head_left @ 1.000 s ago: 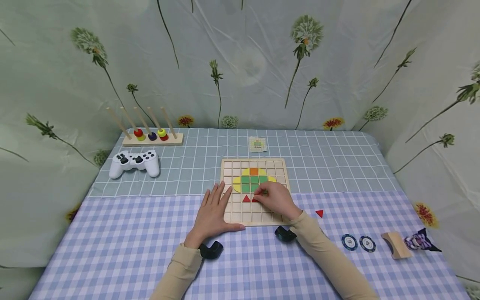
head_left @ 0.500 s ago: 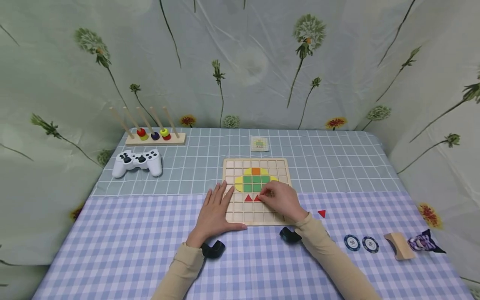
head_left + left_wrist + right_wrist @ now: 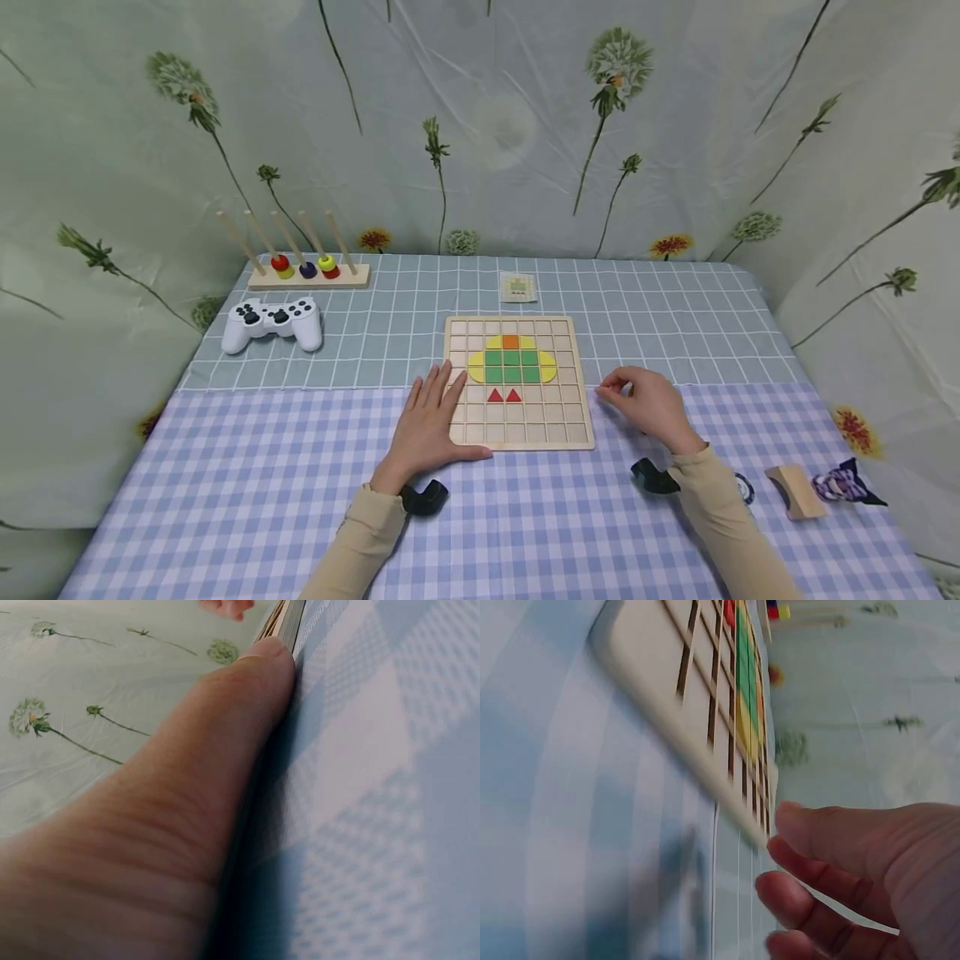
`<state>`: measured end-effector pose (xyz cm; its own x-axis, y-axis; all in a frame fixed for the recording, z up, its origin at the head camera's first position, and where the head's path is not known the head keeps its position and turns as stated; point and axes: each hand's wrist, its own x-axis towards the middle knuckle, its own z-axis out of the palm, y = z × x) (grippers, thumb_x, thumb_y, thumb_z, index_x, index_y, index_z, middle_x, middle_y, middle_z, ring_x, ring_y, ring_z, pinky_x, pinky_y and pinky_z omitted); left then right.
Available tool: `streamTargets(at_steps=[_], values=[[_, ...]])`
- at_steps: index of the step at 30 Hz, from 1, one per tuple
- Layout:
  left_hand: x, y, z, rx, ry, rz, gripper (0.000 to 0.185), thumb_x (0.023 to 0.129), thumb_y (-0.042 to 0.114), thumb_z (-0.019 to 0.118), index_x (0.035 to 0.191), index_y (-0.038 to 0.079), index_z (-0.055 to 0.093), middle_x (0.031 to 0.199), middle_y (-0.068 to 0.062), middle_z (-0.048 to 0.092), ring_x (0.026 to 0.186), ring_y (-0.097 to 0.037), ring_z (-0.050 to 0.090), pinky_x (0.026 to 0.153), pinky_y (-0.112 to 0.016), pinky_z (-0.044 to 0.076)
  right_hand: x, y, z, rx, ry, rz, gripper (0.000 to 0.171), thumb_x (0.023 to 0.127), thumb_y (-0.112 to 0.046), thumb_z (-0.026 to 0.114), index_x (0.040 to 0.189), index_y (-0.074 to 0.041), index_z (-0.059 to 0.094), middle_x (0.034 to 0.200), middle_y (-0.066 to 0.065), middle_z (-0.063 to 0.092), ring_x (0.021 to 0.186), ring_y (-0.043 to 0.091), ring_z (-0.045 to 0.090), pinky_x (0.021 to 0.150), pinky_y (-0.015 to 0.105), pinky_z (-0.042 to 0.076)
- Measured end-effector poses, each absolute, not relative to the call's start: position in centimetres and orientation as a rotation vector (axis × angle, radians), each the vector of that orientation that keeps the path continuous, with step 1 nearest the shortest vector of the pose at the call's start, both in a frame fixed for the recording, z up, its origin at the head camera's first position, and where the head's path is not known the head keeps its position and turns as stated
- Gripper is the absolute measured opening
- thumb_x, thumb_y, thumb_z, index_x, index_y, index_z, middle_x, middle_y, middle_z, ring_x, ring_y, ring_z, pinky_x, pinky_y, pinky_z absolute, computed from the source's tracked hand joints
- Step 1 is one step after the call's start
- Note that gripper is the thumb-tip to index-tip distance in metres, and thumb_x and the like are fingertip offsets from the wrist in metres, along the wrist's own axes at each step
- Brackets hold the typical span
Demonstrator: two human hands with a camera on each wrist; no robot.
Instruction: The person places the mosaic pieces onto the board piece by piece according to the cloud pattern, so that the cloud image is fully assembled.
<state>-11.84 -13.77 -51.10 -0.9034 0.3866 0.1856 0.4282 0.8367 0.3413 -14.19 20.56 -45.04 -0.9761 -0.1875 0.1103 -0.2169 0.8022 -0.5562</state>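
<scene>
My left hand (image 3: 427, 421) rests spread on the left edge of the wooden grid board (image 3: 555, 412), with its thumb (image 3: 259, 671) along the front edge. On the board lie green squares (image 3: 512, 358), yellow rounded pieces (image 3: 476, 367) and an orange square (image 3: 511, 342). Below them, two red triangles (image 3: 495, 396) sit side by side in separate cells. My right hand (image 3: 648, 408) hovers just right of the board, fingers loosely bent. Between the thumb and fingers (image 3: 784, 896) I see nothing held. The loose red triangle seen earlier on the cloth is hidden.
A pattern card (image 3: 517, 287) lies behind the board. At the left stand a white game controller (image 3: 272, 323) and a peg stand (image 3: 309, 277) with coloured beads. On the right are a partly covered chip (image 3: 744, 488), a wooden arch block (image 3: 797, 492) and a purple wrapped packet (image 3: 847, 482).
My right hand has let go of the second red triangle on the board and moved right, off the board. The left hand has stayed in place.
</scene>
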Motion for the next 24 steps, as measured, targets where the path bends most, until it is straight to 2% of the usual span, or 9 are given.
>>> streamTargets(at_steps=[3,11,18,24], values=[[-11.9,-13.8,-51.1,-0.644,-2.915,-0.582,0.120,0.063,0.085,0.055,0.152,0.012,0.023,0.157,-0.013,0.012,0.143,-0.029,0.007,0.114,-0.043,0.003,-13.7,22.3,-45.0,0.265,-2.966,0.913,0.013,0.084,-0.023,0.073,0.085,-0.010,0.070,0.073,-0.005,0.060,0.047,0.010,0.047,0.041,0.028,0.036],[-11.9,-13.8,-51.1,-0.632,-2.943,-0.570,0.121,0.063,0.085,0.056,0.153,0.014,0.019,0.157,-0.012,0.010,0.143,-0.027,0.004,0.114,-0.042,0.000,-12.7,24.7,-45.4,0.141,-3.108,0.882,0.018,0.082,-0.025,0.075,0.083,-0.009,0.068,0.071,-0.003,0.058,0.059,0.014,0.046,0.051,0.030,0.036],[-11.9,-13.7,-51.1,-0.634,-2.949,-0.553,0.121,0.063,0.086,0.055,0.153,0.014,0.019,0.157,-0.012,0.009,0.143,-0.027,0.003,0.114,-0.041,0.000,-11.9,25.3,-46.1,0.199,-3.134,0.885,0.030,0.075,-0.033,0.081,0.086,-0.012,0.063,0.071,-0.004,0.050,0.059,0.013,0.042,0.052,0.029,0.032],[-11.8,-13.8,-51.0,-0.630,-2.957,-0.552,0.121,0.062,0.085,0.057,0.153,0.014,0.018,0.157,-0.012,0.009,0.143,-0.027,0.003,0.114,-0.041,0.000,-11.6,25.3,-46.2,0.247,-3.133,0.928,0.024,0.074,-0.025,0.082,0.084,-0.010,0.066,0.070,-0.005,0.054,0.061,0.013,0.045,0.053,0.028,0.036]])
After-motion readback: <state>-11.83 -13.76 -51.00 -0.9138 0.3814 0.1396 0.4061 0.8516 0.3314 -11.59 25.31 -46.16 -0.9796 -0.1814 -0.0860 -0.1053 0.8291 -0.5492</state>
